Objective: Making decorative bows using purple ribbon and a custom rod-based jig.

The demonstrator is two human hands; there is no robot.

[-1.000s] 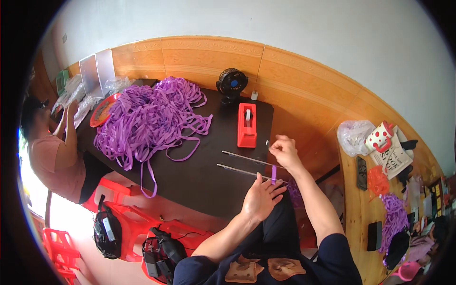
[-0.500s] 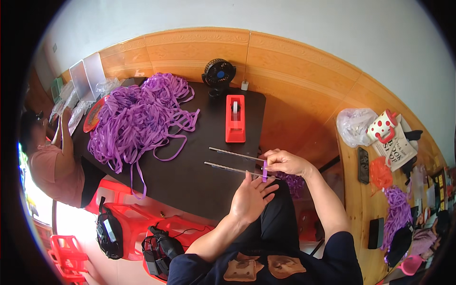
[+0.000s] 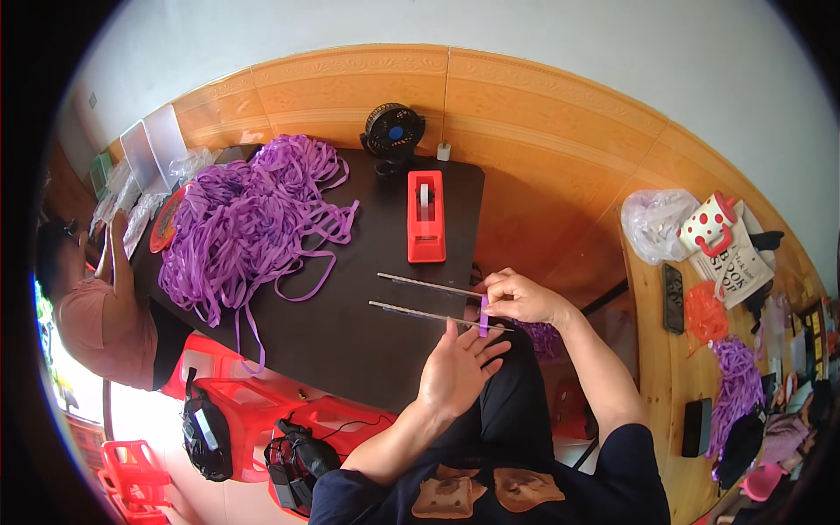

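Note:
Two thin metal rods [image 3: 411, 308] stick out side by side over the table's near right edge. A short stretch of purple ribbon [image 3: 484, 318] spans the gap between them near their right ends. My right hand [image 3: 523, 297] pinches this ribbon at the farther rod, thumb and fingertips together. My left hand [image 3: 457, 369] is palm up with fingers spread, just below the ribbon and the nearer rod. Whether its fingertips touch them I cannot tell. Beyond the rods stands a red tape dispenser [image 3: 426, 219] with a roll in it.
A big heap of purple ribbon [image 3: 254, 227] covers the dark table's [image 3: 350, 350] left half. A small black fan [image 3: 393, 131] stands at the back. Red stools [image 3: 236, 402] hold black bags. Another person [image 3: 101, 315] sits at the left. The wooden table [image 3: 652, 385] on the right carries many items.
The view has shifted slightly, so the table and its things appear a little farther left. Both hands keep nearly the same pose at the rods and ribbon.

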